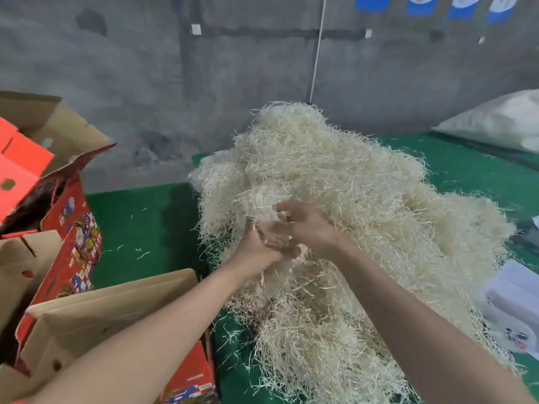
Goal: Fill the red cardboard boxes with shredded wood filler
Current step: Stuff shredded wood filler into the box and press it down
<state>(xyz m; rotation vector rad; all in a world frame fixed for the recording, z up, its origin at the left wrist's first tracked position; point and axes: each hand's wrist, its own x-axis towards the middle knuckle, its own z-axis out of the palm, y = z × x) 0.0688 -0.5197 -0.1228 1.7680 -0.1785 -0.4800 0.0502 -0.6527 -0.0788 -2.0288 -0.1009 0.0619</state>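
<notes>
Centre frame, on the green tabletop [140, 217], both hands are deep in the shredded wood filler [344, 182]. Left hand [256, 252] and right hand [306, 225] curl, it seems through the blur, round one pale clump. Light, springy, tangled strands, so grab deep handfuls; red cardboard boxes [75, 246] stand open at lower left.

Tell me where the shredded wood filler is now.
In the head view, the shredded wood filler is heaped centre-right on the green table, right of the red cardboard boxes, with the left hand and right hand gripping its near side.
</notes>
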